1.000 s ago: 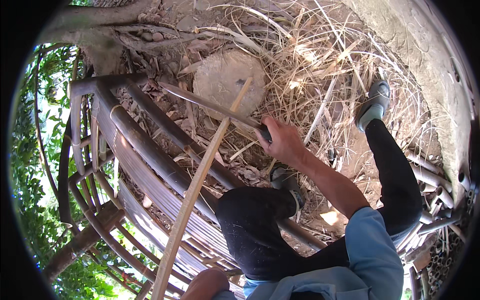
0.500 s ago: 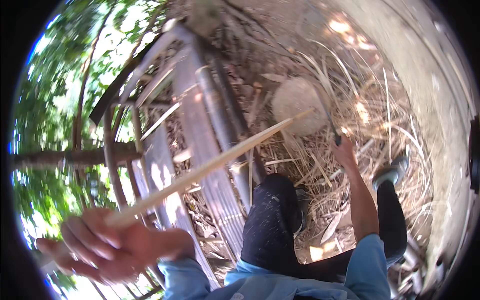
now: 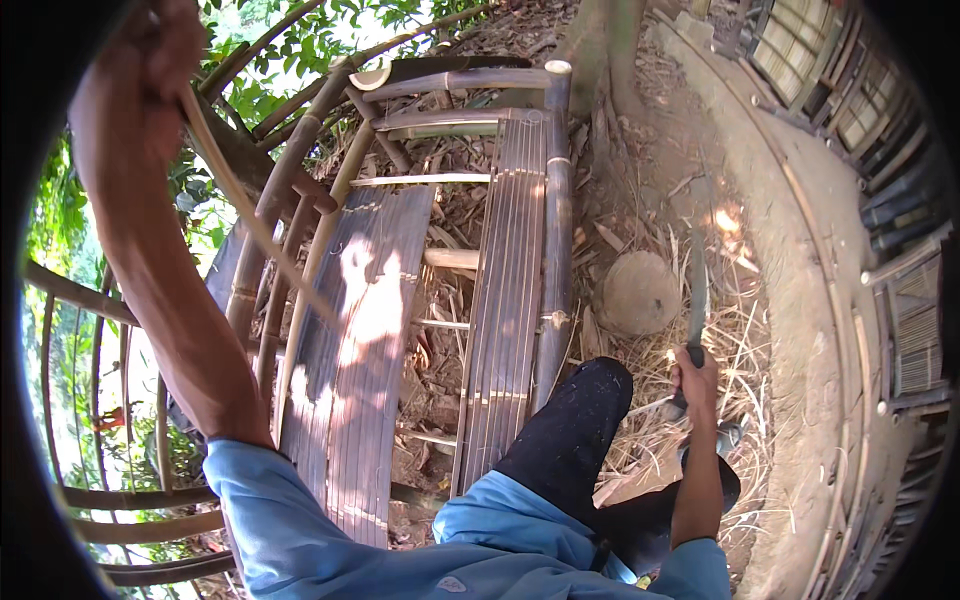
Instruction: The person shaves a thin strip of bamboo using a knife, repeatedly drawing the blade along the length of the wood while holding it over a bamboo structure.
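My left hand (image 3: 145, 75), blurred and raised at the upper left, is closed on one end of a long pale bamboo strip (image 3: 243, 205). The strip slants down to the right over the bamboo bench (image 3: 345, 400), its lower tip smeared by motion. On the right, my right hand (image 3: 697, 378) grips the dark handle of a machete (image 3: 697, 285). Its grey blade points away from me, just right of a round wooden chopping block (image 3: 640, 293) on the ground. Blade and block look apart.
Bamboo railings (image 3: 150, 500) run along the left, with green leaves behind. A tree trunk (image 3: 608, 60) stands at the far end. Pale shavings (image 3: 735, 390) litter the ground around the block. An earthen ledge (image 3: 800, 370) and bamboo panels (image 3: 912, 330) line the right.
My left hand has swung up and away with the bamboo strip, whose far end has left the block. The machete now points straight ahead, right of the block. My view has turned.
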`<move>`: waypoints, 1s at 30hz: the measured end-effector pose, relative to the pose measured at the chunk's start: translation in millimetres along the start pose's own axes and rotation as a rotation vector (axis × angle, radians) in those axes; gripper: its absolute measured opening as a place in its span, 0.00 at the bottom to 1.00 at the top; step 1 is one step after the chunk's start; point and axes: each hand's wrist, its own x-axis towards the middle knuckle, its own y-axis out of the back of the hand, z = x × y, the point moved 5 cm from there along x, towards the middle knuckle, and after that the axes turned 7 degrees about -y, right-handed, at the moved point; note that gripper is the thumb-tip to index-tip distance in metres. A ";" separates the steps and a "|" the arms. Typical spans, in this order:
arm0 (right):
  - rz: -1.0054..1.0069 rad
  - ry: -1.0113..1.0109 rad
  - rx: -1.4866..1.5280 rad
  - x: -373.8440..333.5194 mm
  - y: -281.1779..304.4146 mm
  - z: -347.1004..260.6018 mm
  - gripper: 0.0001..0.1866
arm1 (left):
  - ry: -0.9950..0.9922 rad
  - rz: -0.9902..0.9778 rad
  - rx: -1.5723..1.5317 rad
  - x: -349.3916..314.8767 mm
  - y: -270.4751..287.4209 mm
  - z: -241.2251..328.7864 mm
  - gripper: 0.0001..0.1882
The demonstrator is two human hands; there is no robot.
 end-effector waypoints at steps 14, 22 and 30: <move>-0.395 0.300 0.060 -82.3 -280.8 -103.1 0.23 | 1.046 -0.229 0.017 -411.5 16.1 -102.7 0.14; -0.430 0.242 -0.133 -69.8 -343.1 -35.9 0.18 | 1.135 -0.237 0.214 -567.5 46.3 -59.2 0.16; -0.439 0.239 -0.360 -55.4 -368.0 1.1 0.21 | 1.276 -0.117 0.152 -572.3 40.0 -57.3 0.14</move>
